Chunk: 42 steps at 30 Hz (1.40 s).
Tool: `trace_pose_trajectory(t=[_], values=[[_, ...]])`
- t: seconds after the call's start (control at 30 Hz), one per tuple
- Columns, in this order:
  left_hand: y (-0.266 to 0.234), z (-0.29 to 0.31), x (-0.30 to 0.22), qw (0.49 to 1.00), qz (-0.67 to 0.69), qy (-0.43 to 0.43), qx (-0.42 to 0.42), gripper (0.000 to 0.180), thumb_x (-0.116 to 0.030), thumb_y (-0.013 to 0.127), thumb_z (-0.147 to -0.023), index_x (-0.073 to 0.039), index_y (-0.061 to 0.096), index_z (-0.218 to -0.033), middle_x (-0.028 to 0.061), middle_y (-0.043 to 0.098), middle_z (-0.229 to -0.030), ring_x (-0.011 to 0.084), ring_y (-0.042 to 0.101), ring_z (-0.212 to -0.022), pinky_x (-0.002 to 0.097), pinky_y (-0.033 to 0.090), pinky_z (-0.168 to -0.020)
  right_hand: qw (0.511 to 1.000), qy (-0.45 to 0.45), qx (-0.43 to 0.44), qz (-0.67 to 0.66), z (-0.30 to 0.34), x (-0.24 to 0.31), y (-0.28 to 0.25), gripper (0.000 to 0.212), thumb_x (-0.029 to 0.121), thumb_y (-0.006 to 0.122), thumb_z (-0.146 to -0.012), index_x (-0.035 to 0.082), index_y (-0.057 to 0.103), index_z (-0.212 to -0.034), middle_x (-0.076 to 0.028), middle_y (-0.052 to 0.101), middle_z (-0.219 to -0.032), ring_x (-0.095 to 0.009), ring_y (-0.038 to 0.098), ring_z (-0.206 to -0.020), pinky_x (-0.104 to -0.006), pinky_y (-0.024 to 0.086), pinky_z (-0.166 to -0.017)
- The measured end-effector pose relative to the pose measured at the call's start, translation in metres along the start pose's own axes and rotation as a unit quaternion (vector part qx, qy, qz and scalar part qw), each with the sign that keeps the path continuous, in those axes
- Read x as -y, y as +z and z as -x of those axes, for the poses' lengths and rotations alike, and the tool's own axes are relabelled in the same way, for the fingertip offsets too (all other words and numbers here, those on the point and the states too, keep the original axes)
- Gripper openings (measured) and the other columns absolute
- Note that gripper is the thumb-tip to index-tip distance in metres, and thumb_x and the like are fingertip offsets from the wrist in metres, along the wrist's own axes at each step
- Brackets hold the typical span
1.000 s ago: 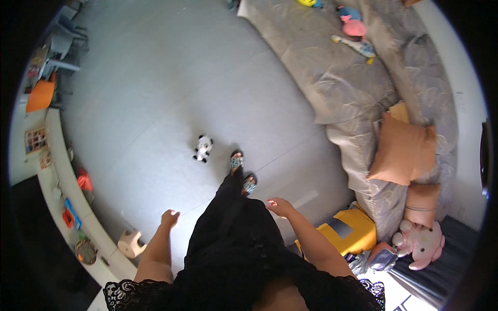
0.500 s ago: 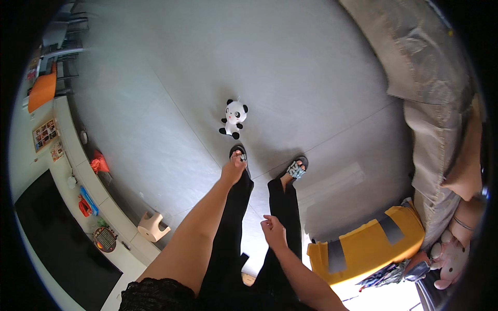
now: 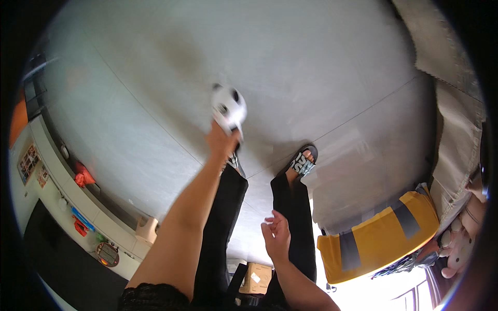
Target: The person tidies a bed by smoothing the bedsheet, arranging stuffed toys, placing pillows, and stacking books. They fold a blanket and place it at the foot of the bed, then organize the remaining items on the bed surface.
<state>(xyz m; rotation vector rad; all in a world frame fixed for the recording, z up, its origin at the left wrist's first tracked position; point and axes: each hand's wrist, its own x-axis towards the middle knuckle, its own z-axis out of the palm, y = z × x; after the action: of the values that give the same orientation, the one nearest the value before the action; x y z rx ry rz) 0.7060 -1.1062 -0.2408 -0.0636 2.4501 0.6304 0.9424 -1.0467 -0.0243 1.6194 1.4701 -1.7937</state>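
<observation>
A black-and-white panda plush toy [image 3: 231,106], slightly blurred, is up off the grey floor in front of me. My left hand [image 3: 223,140] is closed around its lower body, so most of that part is hidden. The toy's head tilts toward the far side, past my fingers. Lower down, beside my right leg, my right hand [image 3: 276,236] hangs in the air with loosely bent fingers and the thumb apart, holding nothing.
My sandalled feet, one sandal [image 3: 302,159] plainly visible, stand on the floor. To the right are a yellow padded piece [image 3: 381,233] with grey stripes and a beige sofa [image 3: 456,140]. A white cabinet [image 3: 78,181], small stool [image 3: 147,229] and red bag [image 3: 84,174] line the left. Behind my legs sits a cardboard box [image 3: 256,277].
My left hand has reached forward and taken hold of the panda plush toy, which has come up off the floor. My view has dipped closer to the floor.
</observation>
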Motion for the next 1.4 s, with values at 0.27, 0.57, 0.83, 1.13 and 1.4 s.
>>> trace_pose_trajectory(t=[0.27, 0.57, 0.83, 1.13, 1.4], values=[[-0.151, 0.283, -0.135, 0.938, -0.141, 0.297, 0.112, 0.076, -0.034, 0.079, -0.054, 0.0, 0.046, -0.115, 0.0152, 0.051, -0.101, 0.033, 0.048, -0.097, 0.0546, 0.03, -0.094, 0.98, -0.145, -0.049, -0.131, 0.052, 0.125, -0.04, 0.088, 0.028, 0.082, -0.065, -0.001, 0.031, -0.131, -0.016, 0.054, -0.116, -0.025, 0.056, -0.105, -0.0354, 0.045, -0.09], [-0.271, 0.331, -0.338, 0.892, 0.346, 0.158, 0.244, 0.067, -0.007, 0.07, -0.077, 0.0, 0.033, -0.133, 0.0095, 0.055, -0.109, 0.016, 0.056, -0.096, 0.0347, 0.045, -0.089, 0.924, -0.135, 0.105, -0.342, 0.165, 0.293, -0.219, 0.036, 0.014, 0.071, -0.079, 0.001, 0.057, -0.11, -0.006, 0.064, -0.098, -0.016, 0.059, -0.093, -0.0334, 0.048, -0.082], [-0.268, 0.291, -0.514, 0.777, 0.372, 0.078, 0.501, 0.053, -0.007, 0.072, -0.077, 0.0, 0.047, -0.124, 0.0096, 0.057, -0.114, 0.0187, 0.055, -0.104, 0.0333, 0.044, -0.091, 0.877, -0.26, 0.173, -0.365, 0.134, 0.412, -0.312, 0.051, 0.024, 0.071, -0.081, 0.001, 0.049, -0.121, -0.009, 0.06, -0.107, -0.019, 0.057, -0.098, -0.0338, 0.046, -0.086], [-0.197, 0.159, -0.695, 0.835, 0.321, 0.013, 0.447, 0.043, -0.01, 0.074, -0.074, -0.002, 0.056, -0.113, 0.0085, 0.062, -0.102, 0.0205, 0.062, -0.091, 0.033, 0.051, -0.08, 0.958, -0.172, -0.053, -0.224, 0.064, 0.471, -0.4, 0.055, 0.034, 0.062, -0.086, 0.004, 0.046, -0.13, -0.01, 0.059, -0.11, -0.018, 0.055, -0.102, -0.0303, 0.043, -0.088], [-0.112, 0.009, -0.908, 0.825, 0.369, 0.159, 0.397, 0.052, -0.018, 0.074, -0.075, -0.002, 0.052, -0.119, 0.0062, 0.059, -0.111, 0.0194, 0.057, -0.1, 0.0294, 0.045, -0.083, 0.895, -0.046, -0.135, -0.422, 0.042, 0.458, -0.529, 0.045, 0.026, 0.062, -0.086, 0.005, 0.049, -0.124, -0.004, 0.059, -0.099, -0.013, 0.058, -0.083, -0.0247, 0.046, -0.073]])
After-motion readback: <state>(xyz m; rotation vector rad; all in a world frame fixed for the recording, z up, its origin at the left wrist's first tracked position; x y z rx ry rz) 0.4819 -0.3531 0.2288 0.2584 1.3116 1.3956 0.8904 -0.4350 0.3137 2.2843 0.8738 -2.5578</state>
